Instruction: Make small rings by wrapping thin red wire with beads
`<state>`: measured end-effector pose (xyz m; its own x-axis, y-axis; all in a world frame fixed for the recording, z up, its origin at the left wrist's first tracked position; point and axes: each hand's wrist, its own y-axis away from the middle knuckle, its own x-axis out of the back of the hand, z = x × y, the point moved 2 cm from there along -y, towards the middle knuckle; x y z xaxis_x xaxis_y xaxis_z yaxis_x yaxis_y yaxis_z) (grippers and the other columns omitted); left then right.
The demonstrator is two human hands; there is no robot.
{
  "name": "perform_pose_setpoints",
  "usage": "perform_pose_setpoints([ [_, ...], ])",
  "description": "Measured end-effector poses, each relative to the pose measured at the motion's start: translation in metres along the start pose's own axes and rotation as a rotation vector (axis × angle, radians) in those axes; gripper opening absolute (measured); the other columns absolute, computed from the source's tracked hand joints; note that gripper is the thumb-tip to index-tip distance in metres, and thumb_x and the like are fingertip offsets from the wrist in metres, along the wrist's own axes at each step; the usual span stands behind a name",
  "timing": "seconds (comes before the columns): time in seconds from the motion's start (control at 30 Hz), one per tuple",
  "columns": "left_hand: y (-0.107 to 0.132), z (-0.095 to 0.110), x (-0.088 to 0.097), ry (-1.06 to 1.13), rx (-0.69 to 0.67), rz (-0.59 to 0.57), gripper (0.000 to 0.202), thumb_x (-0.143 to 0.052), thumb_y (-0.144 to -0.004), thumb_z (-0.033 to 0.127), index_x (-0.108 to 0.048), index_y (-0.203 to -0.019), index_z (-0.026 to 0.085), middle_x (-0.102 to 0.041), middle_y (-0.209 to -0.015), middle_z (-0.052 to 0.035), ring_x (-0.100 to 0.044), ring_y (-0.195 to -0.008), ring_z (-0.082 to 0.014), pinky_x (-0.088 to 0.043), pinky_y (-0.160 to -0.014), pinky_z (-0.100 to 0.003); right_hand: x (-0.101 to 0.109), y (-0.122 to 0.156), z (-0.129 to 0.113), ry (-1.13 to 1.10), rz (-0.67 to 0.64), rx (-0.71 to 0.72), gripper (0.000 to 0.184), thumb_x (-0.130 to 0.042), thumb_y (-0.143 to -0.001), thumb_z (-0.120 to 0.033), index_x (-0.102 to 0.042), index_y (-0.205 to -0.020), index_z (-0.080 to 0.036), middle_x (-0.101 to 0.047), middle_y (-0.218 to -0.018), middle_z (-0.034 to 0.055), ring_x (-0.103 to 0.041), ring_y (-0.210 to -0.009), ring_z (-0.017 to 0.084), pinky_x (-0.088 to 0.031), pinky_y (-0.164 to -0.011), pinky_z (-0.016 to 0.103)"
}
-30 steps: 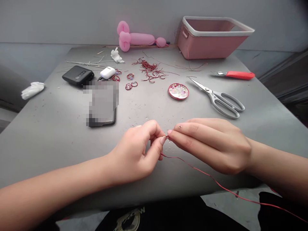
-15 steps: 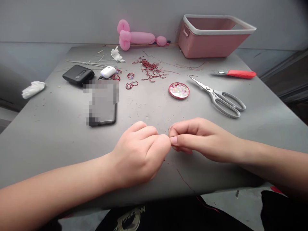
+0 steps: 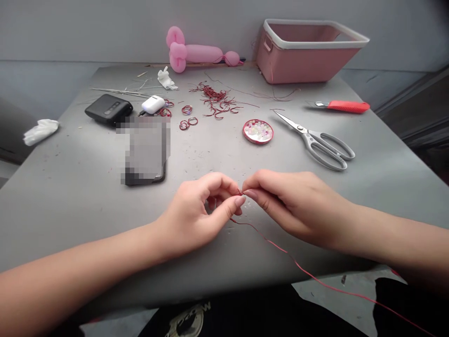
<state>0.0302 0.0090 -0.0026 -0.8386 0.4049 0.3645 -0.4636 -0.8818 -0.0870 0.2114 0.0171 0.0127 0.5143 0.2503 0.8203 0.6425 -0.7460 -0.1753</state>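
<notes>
Thin red wire [image 3: 298,264] runs from my fingers across the table's front edge and off to the lower right. My left hand [image 3: 206,210] pinches it between thumb and forefinger, and a short end pokes up at the fingertips. My right hand [image 3: 298,206] meets the left at the fingertips, its thumb and forefinger closed on the same wire. Part of the wire is hidden behind the left fingers. Beyond the hands sits a round red-rimmed dish [image 3: 257,131] of small pale and pink beads. Several red wire rings [image 3: 187,110] lie farther left.
Grey-handled scissors [image 3: 315,142] and a red utility knife [image 3: 347,106] lie to the right. Cut red wire pieces [image 3: 215,96] are heaped at the middle back. A phone [image 3: 147,150], black box [image 3: 108,110] and white case [image 3: 153,104] are left. Behind stand a pink bin [image 3: 308,61] and pink balloon [image 3: 199,53].
My left hand has rolled over, so its thumb and fingertips now show. The right hand has turned palm-down. The wire now shows clearly, trailing farther to the right.
</notes>
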Motion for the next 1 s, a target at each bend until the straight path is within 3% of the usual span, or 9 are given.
perform_pose_setpoints([
  [0.1,0.000,0.000,0.001,0.013,-0.004,0.047,0.004,-0.057,-0.087,0.018,-0.059,-0.083,0.016,-0.070,-0.071,-0.0004,-0.062,-0.060,-0.0096,-0.050,-0.055,-0.021,-0.002,0.002,-0.004,-0.073,0.001,-0.014,0.016,-0.040,-0.097,-0.024,-0.053,-0.089,-0.020,-0.057,-0.064,-0.0024,-0.041,-0.049,0.009,-0.033,-0.049,0.023],
  [0.3,-0.001,-0.002,0.004,-0.379,-0.213,0.079,0.005,-0.058,-0.081,0.013,-0.061,-0.079,0.017,-0.066,-0.068,0.0034,-0.057,-0.059,-0.0069,-0.046,-0.057,-0.018,0.004,-0.004,-0.006,-0.305,-0.350,-0.263,0.034,-0.036,-0.099,-0.039,-0.048,-0.073,-0.019,-0.045,-0.058,-0.0044,-0.039,-0.052,0.009,-0.031,-0.049,0.022],
  [0.47,-0.002,-0.008,0.005,-0.704,-0.466,0.126,0.014,-0.051,-0.088,0.015,-0.063,-0.080,0.015,-0.066,-0.065,0.0004,-0.051,-0.059,-0.0114,-0.045,-0.057,-0.023,0.003,-0.006,-0.008,-0.325,-0.324,-0.204,0.030,-0.037,-0.098,-0.030,-0.045,-0.072,-0.019,-0.043,-0.057,-0.0050,-0.038,-0.053,0.008,-0.030,-0.050,0.023],
  [0.57,-0.004,-0.009,0.007,-0.811,-0.513,0.138,0.017,-0.048,-0.089,0.014,-0.062,-0.081,0.015,-0.066,-0.065,-0.0008,-0.046,-0.060,-0.0136,-0.044,-0.058,-0.025,0.003,-0.002,-0.007,-0.274,-0.311,-0.184,0.032,-0.043,-0.097,-0.031,-0.049,-0.069,-0.018,-0.042,-0.055,-0.0052,-0.037,-0.050,0.007,-0.031,-0.049,0.023],
  [0.67,-0.007,-0.008,0.011,-0.770,-0.463,0.134,0.017,-0.047,-0.089,0.013,-0.061,-0.081,0.014,-0.064,-0.066,-0.0012,-0.048,-0.061,-0.0140,-0.043,-0.059,-0.025,0.010,0.000,-0.004,-0.220,-0.207,-0.071,0.035,-0.053,-0.094,-0.034,-0.055,-0.064,-0.017,-0.056,-0.075,0.0008,-0.050,-0.062,0.009,-0.042,-0.057,0.024],
  [0.73,-0.009,-0.007,0.013,-0.692,-0.397,0.101,0.016,-0.046,-0.089,0.014,-0.060,-0.082,0.016,-0.063,-0.067,-0.0003,-0.050,-0.062,-0.0134,-0.042,-0.059,-0.024,0.016,-0.001,-0.002,-0.232,-0.082,0.096,0.029,-0.057,-0.093,-0.027,-0.061,-0.066,-0.016,-0.060,-0.106,0.0076,-0.060,-0.088,0.014,-0.050,-0.073,0.027],
  [0.8,-0.011,-0.006,0.014,-0.620,-0.360,0.057,0.017,-0.044,-0.090,0.016,-0.058,-0.081,0.017,-0.063,-0.069,0.0001,-0.051,-0.063,-0.0131,-0.042,-0.061,-0.024,0.018,-0.005,0.002,-0.296,-0.038,0.264,0.021,-0.056,-0.093,-0.021,-0.066,-0.075,-0.016,-0.057,-0.124,0.0106,-0.058,-0.111,0.018,-0.051,-0.090,0.031],
  [0.9,-0.013,-0.006,0.013,-0.555,-0.366,-0.003,0.020,-0.040,-0.092,0.019,-0.055,-0.079,0.018,-0.062,-0.070,-0.0003,-0.052,-0.064,-0.0132,-0.042,-0.062,-0.024,0.015,-0.012,0.007,-0.450,-0.079,0.436,0.018,-0.050,-0.097,-0.018,-0.066,-0.089,-0.016,-0.063,-0.115,0.0106,-0.055,-0.120,0.018,-0.043,-0.108,0.037],
  [1.0,-0.014,-0.006,0.012,-0.562,-0.414,-0.022,0.021,-0.041,-0.091,0.019,-0.051,-0.072,0.019,-0.056,-0.063,0.0017,-0.047,-0.059,-0.0124,-0.040,-0.057,-0.023,0.008,-0.015,0.008,-0.505,-0.048,0.536,0.017,-0.049,-0.097,-0.014,-0.063,-0.087,-0.014,-0.066,-0.097,0.0090,-0.058,-0.111,0.017,-0.046,-0.105,0.037],
])
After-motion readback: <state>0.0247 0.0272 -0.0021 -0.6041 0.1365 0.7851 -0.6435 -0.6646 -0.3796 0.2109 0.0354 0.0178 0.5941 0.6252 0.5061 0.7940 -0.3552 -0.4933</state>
